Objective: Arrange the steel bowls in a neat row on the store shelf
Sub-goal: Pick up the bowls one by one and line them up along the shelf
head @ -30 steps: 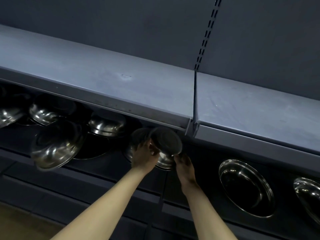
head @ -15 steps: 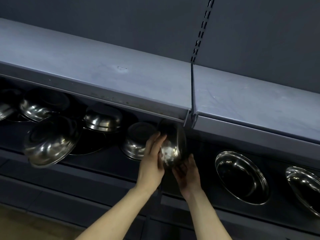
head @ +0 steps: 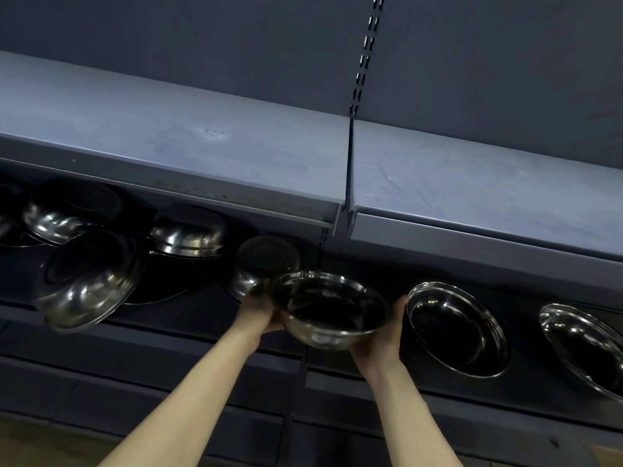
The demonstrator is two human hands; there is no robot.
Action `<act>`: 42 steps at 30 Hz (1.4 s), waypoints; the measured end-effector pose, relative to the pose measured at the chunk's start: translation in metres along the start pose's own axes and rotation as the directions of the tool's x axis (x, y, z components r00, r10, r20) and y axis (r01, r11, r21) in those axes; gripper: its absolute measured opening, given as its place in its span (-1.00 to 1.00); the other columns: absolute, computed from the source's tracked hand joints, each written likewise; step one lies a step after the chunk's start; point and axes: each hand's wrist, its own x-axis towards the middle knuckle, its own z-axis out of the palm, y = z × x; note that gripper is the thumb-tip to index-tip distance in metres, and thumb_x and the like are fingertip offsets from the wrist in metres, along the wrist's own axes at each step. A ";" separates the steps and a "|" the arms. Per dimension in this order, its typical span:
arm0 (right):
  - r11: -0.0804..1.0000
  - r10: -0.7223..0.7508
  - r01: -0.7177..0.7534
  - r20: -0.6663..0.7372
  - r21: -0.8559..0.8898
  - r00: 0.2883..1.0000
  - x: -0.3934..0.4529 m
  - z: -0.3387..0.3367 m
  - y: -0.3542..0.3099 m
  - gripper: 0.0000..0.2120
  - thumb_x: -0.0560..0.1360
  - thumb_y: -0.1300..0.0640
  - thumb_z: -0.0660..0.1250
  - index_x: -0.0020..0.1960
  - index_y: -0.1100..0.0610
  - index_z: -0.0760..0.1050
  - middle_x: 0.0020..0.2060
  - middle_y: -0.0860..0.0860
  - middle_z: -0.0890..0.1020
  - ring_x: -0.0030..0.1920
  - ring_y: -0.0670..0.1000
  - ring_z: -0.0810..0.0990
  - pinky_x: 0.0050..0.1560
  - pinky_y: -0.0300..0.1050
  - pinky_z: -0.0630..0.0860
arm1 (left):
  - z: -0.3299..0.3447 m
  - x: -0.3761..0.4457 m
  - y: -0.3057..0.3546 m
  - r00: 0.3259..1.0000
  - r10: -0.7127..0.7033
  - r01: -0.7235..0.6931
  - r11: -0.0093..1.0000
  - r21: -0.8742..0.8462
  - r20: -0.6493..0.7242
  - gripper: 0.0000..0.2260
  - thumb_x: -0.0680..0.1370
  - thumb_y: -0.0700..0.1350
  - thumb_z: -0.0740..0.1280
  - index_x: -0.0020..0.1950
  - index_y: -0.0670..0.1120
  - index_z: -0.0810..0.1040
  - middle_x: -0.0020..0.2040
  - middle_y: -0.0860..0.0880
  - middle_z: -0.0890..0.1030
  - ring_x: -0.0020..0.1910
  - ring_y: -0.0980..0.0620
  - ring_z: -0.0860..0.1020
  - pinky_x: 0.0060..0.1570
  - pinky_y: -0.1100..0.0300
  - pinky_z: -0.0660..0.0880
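A steel bowl (head: 332,308) is upright, mouth up, in front of the dark lower shelf (head: 202,311). My left hand (head: 258,311) grips its left side and my right hand (head: 381,338) cups its right side and underside. Just behind it an upturned steel bowl (head: 266,261) sits on the shelf. To the right, two upright bowls stand in line: one (head: 456,328) beside my right hand, another (head: 583,345) at the frame's edge. On the left lie several upturned and tilted bowls, among them a large tilted one (head: 87,284) and a stacked one (head: 188,230).
A bare grey upper shelf (head: 168,139) overhangs the bowls, split by a slotted upright (head: 362,62). A second grey shelf section (head: 488,183) continues to the right. Dark shelf fronts run below my arms, with wooden floor at the bottom left.
The bowl has been turned from upside down to mouth up and drawn out from the shelf, a little to the right. Both hands moved with it to its sides.
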 end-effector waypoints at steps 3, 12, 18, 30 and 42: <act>0.973 -0.034 0.028 -0.023 -0.228 0.999 -0.004 -0.005 -0.008 -0.38 0.59 -0.31 0.19 0.45 0.09 0.51 0.32 0.16 0.63 0.32 0.19 0.61 0.41 0.19 0.45 | -0.002 -0.007 0.003 0.992 -0.121 0.126 0.944 -0.304 0.037 -0.58 0.68 0.13 0.07 0.03 -0.09 0.62 -0.16 -0.11 0.73 -0.12 -0.08 0.66 -0.14 0.02 0.57; 0.680 -0.173 0.163 0.059 -0.715 0.983 -0.041 -0.013 -0.025 -0.84 0.64 0.09 0.27 -0.06 0.07 0.59 -0.30 0.08 0.62 -0.26 0.11 0.56 -0.25 -0.09 0.50 | 0.006 -0.018 0.010 0.987 -0.155 0.132 0.943 -0.306 -0.051 -0.74 0.61 0.06 0.29 -0.04 -0.09 0.66 -0.29 -0.07 0.71 -0.17 -0.07 0.66 -0.17 0.06 0.54; 0.723 -0.195 0.201 0.084 -0.661 0.977 -0.049 -0.046 -0.061 -0.83 0.62 0.20 0.33 0.18 0.09 0.62 -0.23 0.11 0.69 -0.35 0.03 0.58 -0.32 -0.16 0.55 | 0.032 -0.018 0.004 0.995 -0.086 0.069 0.951 -0.302 -0.043 -0.63 0.64 0.16 0.17 -0.02 -0.05 0.66 -0.22 -0.04 0.70 -0.14 -0.06 0.65 -0.04 0.02 0.53; 0.853 -0.403 0.254 -0.266 -0.455 0.876 -0.053 -0.140 -0.150 -0.77 0.60 0.18 0.38 0.24 0.04 0.56 0.00 0.04 0.72 -0.09 0.05 0.74 -0.29 -0.19 0.63 | 0.134 -0.018 -0.027 0.999 0.038 -0.039 0.998 0.058 0.011 -0.79 0.64 -0.28 0.20 0.22 -0.19 0.55 0.12 -0.17 0.63 0.06 -0.11 0.61 0.13 0.00 0.50; 0.421 -0.694 0.123 -0.232 -0.899 0.682 -0.049 -0.174 -0.142 -0.40 0.49 -0.21 0.40 0.40 0.11 0.51 0.32 0.11 0.57 0.33 0.12 0.47 0.13 -0.20 0.34 | 0.145 -0.025 -0.043 0.995 0.097 -0.101 0.987 0.123 0.038 -0.78 0.64 -0.26 0.21 0.20 -0.12 0.59 0.06 -0.10 0.67 0.05 -0.06 0.64 0.04 0.09 0.55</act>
